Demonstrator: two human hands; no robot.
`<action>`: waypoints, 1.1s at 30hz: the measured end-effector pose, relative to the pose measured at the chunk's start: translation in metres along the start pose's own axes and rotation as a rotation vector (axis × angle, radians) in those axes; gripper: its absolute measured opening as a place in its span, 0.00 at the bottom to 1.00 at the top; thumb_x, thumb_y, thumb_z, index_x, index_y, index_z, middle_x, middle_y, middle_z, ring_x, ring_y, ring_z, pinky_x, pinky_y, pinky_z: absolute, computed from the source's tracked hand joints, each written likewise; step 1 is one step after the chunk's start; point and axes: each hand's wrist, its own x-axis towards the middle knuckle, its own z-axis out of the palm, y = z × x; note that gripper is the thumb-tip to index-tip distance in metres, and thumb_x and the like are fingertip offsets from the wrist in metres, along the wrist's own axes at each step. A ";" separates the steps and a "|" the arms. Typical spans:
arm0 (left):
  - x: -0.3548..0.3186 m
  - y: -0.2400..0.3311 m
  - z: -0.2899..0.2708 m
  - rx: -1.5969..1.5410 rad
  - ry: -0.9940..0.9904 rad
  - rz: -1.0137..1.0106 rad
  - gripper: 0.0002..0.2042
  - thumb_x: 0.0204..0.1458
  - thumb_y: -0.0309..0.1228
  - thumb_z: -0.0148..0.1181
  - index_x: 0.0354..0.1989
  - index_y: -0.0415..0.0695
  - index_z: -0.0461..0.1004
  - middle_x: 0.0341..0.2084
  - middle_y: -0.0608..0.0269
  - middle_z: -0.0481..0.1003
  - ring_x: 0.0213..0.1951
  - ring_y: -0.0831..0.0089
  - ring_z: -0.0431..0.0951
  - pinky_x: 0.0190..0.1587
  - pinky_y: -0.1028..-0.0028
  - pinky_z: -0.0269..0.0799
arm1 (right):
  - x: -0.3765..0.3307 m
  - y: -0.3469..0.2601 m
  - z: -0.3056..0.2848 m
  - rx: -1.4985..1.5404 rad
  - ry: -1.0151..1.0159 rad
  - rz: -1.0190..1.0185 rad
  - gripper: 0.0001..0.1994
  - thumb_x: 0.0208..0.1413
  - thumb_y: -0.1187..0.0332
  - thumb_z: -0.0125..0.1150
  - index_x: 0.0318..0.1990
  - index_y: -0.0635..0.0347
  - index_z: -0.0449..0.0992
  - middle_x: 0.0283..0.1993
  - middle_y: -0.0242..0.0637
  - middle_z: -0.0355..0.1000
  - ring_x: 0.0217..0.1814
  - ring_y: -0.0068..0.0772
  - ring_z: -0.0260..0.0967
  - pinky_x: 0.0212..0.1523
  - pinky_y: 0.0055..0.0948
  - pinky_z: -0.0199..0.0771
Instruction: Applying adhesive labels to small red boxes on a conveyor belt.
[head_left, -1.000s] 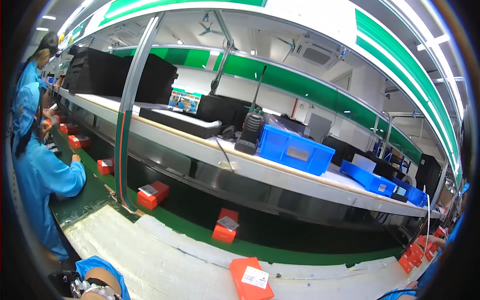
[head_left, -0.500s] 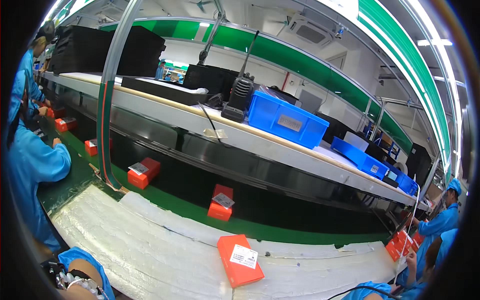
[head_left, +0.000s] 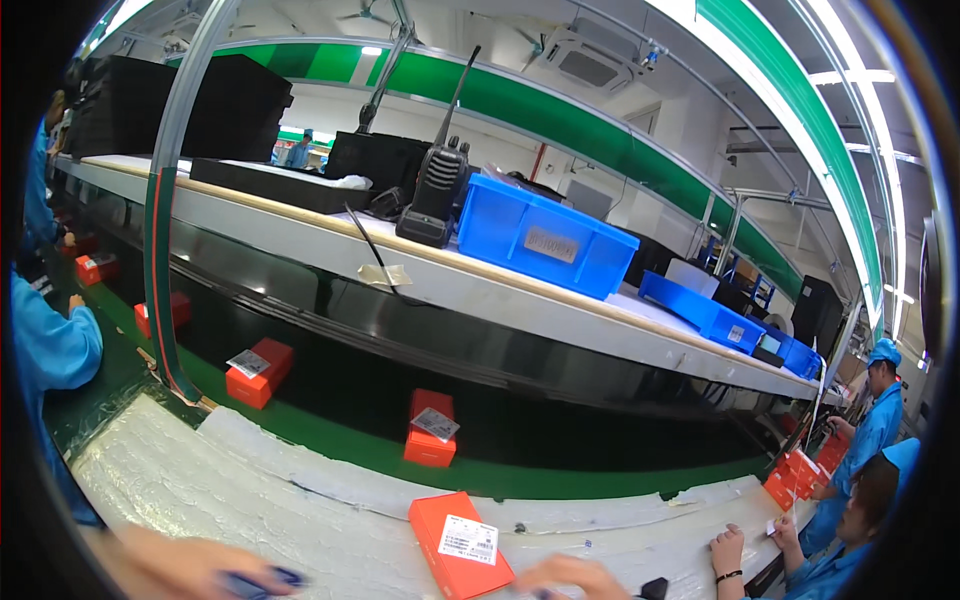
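A red box (head_left: 440,540) with a white printed label lies flat on the pale covered bench (head_left: 330,540) near the lower edge. To its left, my left hand (head_left: 195,565) stretches in low over the bench, blurred, its dark-nailed fingers extended and nothing seen in them. My right hand (head_left: 575,575) is just beside the box's right corner, fingers curved and apart; whether it touches the box I cannot tell. The picture's lower edge cuts off part of this hand. A small black object (head_left: 654,588) shows close to it.
Red boxes with labels, such as this one (head_left: 430,440), stand along the green conveyor (head_left: 330,440) beyond the bench. A metal post (head_left: 165,200) rises at left. The shelf behind bears a walkie-talkie (head_left: 435,195) and blue bins (head_left: 545,235). Co-workers in blue (head_left: 55,340) sit on both sides.
Both my hands have come into view low in the picture, one on each side of the near red box. The view has shifted, so the box appears lower and further left.
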 end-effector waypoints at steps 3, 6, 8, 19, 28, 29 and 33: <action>-0.045 -0.052 0.023 0.025 -0.350 -0.148 0.25 0.41 0.23 0.62 0.49 0.40 0.59 0.42 0.46 0.67 0.41 0.59 0.71 0.44 0.64 0.70 | 0.019 0.061 0.053 -0.121 0.023 0.103 0.18 0.56 0.69 0.51 0.55 0.58 0.69 0.58 0.44 0.63 0.58 0.46 0.60 0.58 0.38 0.59; -0.108 -0.108 0.054 0.025 -0.598 -0.620 0.13 0.50 0.25 0.57 0.44 0.41 0.68 0.39 0.49 0.70 0.40 0.56 0.72 0.45 0.67 0.69 | 0.032 0.091 0.082 -0.224 0.161 0.113 0.19 0.53 0.70 0.53 0.54 0.60 0.69 0.57 0.48 0.64 0.58 0.51 0.59 0.60 0.43 0.57; -0.167 -0.154 0.057 0.137 -0.628 -0.569 0.11 0.52 0.26 0.55 0.44 0.40 0.68 0.39 0.50 0.71 0.40 0.55 0.72 0.44 0.66 0.69 | 0.037 0.105 0.095 -0.270 0.143 0.139 0.19 0.51 0.72 0.53 0.54 0.59 0.70 0.58 0.48 0.64 0.59 0.50 0.58 0.61 0.44 0.56; -0.214 -0.185 0.064 -0.034 -0.649 -0.865 0.08 0.57 0.32 0.54 0.36 0.39 0.70 0.31 0.56 0.70 0.33 0.61 0.72 0.39 0.68 0.68 | 0.032 0.104 0.101 -0.113 0.041 0.039 0.17 0.51 0.78 0.51 0.49 0.58 0.74 0.54 0.42 0.70 0.62 0.48 0.60 0.64 0.45 0.56; -0.189 -0.155 0.079 -0.634 -0.362 -1.140 0.06 0.57 0.30 0.55 0.39 0.43 0.71 0.38 0.70 0.66 0.42 0.78 0.69 0.46 0.77 0.66 | 0.055 0.072 0.102 0.346 0.096 0.120 0.19 0.53 0.79 0.50 0.53 0.59 0.72 0.56 0.43 0.66 0.60 0.46 0.59 0.62 0.37 0.56; -0.189 -0.155 0.079 -0.734 -0.316 -1.301 0.06 0.57 0.30 0.56 0.40 0.43 0.71 0.39 0.70 0.67 0.43 0.79 0.68 0.47 0.78 0.65 | 0.055 0.073 0.103 0.362 0.094 0.116 0.19 0.53 0.79 0.51 0.53 0.59 0.72 0.57 0.42 0.64 0.62 0.46 0.57 0.63 0.36 0.54; -0.184 -0.152 0.082 -0.927 -0.067 -1.422 0.07 0.54 0.30 0.59 0.36 0.40 0.75 0.37 0.66 0.74 0.39 0.83 0.72 0.43 0.81 0.68 | 0.051 0.078 0.107 0.498 0.138 0.160 0.17 0.53 0.75 0.53 0.52 0.58 0.73 0.58 0.40 0.63 0.65 0.46 0.53 0.66 0.43 0.48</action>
